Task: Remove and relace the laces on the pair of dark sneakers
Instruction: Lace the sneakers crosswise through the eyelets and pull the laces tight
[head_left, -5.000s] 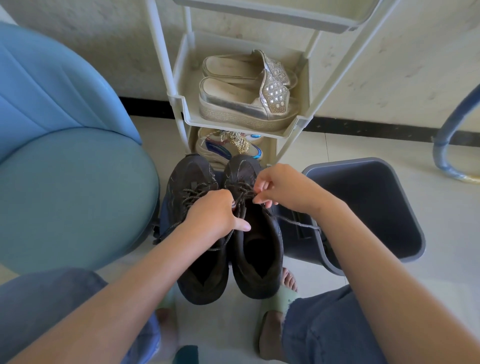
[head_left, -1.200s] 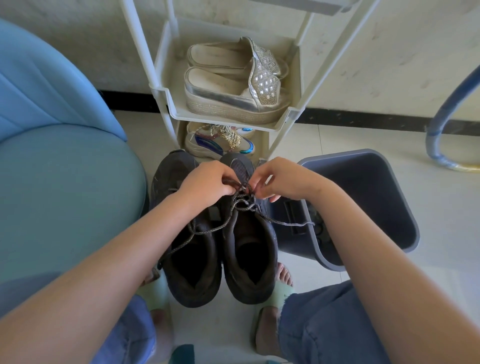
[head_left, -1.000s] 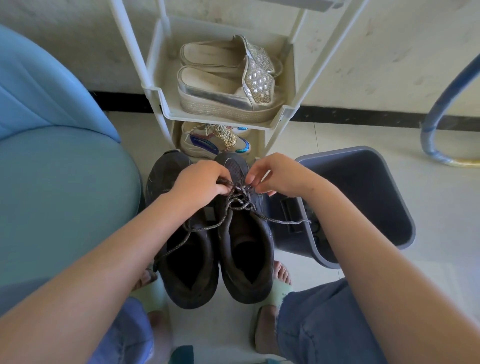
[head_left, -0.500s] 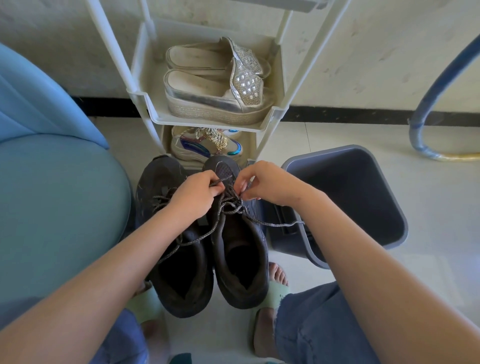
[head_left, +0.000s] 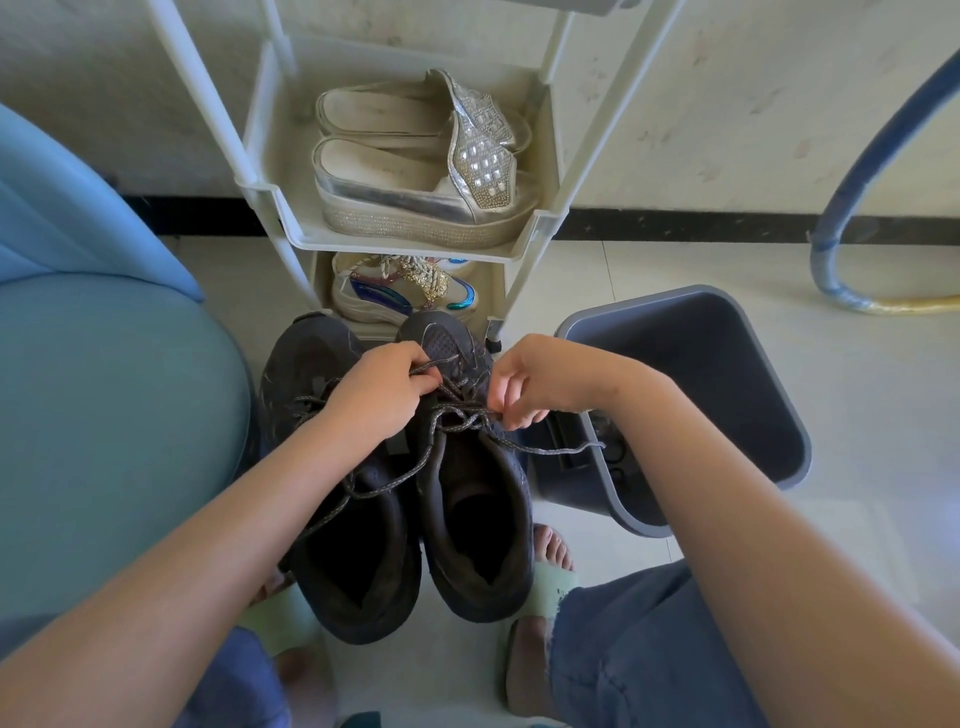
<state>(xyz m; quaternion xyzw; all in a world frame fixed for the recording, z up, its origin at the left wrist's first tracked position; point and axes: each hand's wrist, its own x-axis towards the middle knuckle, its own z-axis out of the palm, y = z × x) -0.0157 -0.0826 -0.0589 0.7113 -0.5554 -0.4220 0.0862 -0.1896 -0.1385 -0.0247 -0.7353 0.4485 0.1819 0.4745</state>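
Note:
Two dark sneakers stand side by side on the floor, toes away from me: the left sneaker and the right sneaker. The right sneaker's grey lace is loose over its tongue. One end trails right over the bin, the other runs down across the left sneaker. My left hand pinches a strand of this lace near the toe eyelets. My right hand pinches the lace at the shoe's right side. The left sneaker's own lace lies partly hidden under my left wrist.
A white shoe rack stands just beyond the sneakers with silver platform sandals and a colourful trainer. A grey bin sits to the right, a blue chair to the left. My sandalled feet flank the sneakers.
Both hands stay at the right sneaker's toe eyelets and have drawn slightly apart, the right one shifting right. The lace loops over the tongue look looser. The camera has tilted a little.

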